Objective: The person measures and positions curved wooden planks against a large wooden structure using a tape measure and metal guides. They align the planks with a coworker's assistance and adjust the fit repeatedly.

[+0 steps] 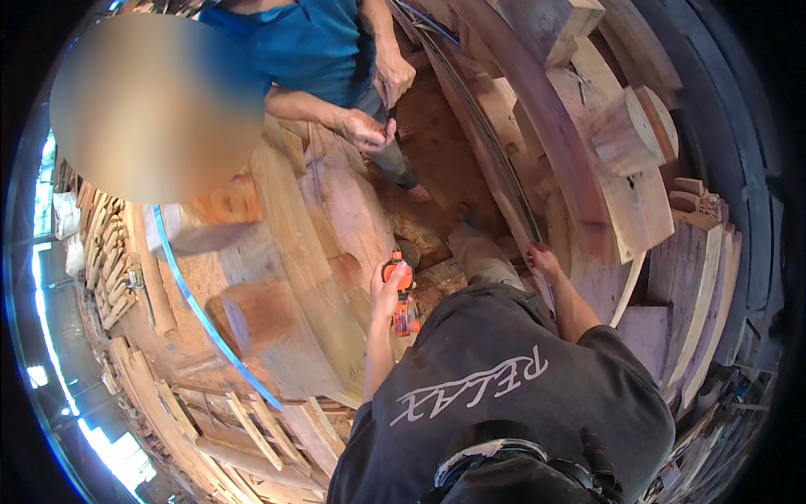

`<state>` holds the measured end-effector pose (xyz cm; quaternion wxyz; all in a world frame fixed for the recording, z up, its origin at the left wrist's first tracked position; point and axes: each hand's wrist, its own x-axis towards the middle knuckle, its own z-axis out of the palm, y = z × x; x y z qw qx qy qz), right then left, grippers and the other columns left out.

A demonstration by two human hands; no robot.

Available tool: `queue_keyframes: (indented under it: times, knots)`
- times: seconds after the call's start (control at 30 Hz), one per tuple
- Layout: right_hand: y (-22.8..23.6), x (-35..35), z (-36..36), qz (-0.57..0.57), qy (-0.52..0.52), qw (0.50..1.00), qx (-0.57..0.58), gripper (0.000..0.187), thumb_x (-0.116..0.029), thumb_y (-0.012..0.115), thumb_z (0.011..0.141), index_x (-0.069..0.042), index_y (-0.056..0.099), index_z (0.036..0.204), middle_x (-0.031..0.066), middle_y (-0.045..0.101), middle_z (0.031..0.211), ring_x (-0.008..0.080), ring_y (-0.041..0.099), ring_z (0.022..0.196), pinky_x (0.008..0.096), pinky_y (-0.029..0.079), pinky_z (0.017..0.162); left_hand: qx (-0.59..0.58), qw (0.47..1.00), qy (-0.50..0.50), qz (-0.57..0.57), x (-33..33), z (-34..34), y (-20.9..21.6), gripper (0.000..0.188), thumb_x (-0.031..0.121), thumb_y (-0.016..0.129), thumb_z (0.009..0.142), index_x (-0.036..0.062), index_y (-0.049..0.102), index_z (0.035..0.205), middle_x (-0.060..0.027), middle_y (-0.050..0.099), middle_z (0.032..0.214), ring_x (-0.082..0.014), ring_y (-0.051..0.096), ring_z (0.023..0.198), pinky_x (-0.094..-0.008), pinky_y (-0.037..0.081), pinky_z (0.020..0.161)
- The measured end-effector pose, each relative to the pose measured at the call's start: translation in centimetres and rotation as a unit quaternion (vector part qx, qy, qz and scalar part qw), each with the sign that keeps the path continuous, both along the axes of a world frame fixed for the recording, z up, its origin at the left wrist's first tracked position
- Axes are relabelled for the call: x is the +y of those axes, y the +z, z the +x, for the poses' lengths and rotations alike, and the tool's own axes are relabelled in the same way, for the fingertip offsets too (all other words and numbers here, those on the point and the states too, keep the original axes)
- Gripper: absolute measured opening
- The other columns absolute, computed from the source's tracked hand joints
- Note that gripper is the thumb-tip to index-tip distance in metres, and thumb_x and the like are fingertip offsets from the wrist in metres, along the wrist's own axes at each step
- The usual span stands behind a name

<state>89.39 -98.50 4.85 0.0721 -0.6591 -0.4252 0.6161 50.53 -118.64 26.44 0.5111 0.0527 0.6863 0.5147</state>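
Observation:
In my left hand is an orange and black tool that looks like a chalk line reel. My fingers and thumb are closed round it, and it stands in front of my trousers and the pale timbers. My right hand is low at the edge of a long curved timber, beside thin dark strips running along it. Its fingers are curled, and what they grip is too small to make out. Across from me, a person in a blue shirt holds a small dark thing between both hands.
Heavy squared timbers lie to the left, with a bright blue strip curving past them. Cut blocks and beams are stacked to the right. Thin wood pieces are piled at the far left. Brown ground shows between the timbers.

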Motion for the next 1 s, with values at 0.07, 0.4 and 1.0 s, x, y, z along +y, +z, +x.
queue_keyframes:
  times: [0.07,0.4,1.0]
  knots:
    - [0.3,-3.4,2.0,0.027,0.043,0.998,-0.02,0.045,-0.038,0.067,0.099,0.0,0.068,0.124,0.0084,0.071,0.095,0.0145,0.065,0.076,0.0313,0.054,0.068,-0.01,0.999,0.033,0.0,-4.5,3.0,-0.8,0.045,0.035,0.075,0.095,0.0069,0.056,0.125,-0.0076,0.069,0.097,-0.0176,0.072,0.073,-0.0302,0.056,0.046]
    - [6.1,-21.7,8.2,0.118,0.171,0.972,-0.106,0.049,-0.043,0.065,0.095,-0.002,0.072,0.122,0.0212,0.074,0.117,0.0354,0.07,0.112,0.0437,0.053,0.097,0.062,0.996,-0.058,-0.024,-22.0,13.2,-1.3,0.041,0.025,0.074,0.096,0.0017,0.059,0.125,-0.0083,0.07,0.102,-0.0157,0.07,0.086,-0.0307,0.058,0.071]
    - [17.2,-35.9,5.2,0.106,0.14,0.968,0.18,0.029,-0.031,0.067,0.097,-0.007,0.079,0.106,0.0069,0.078,0.086,0.0172,0.072,0.085,0.0356,0.056,0.081,-0.005,0.975,-0.218,-0.044,-28.1,29.9,-2.3,0.051,0.039,0.075,0.094,0.0054,0.055,0.128,-0.0069,0.067,0.099,-0.0134,0.067,0.075,-0.0306,0.056,0.05]
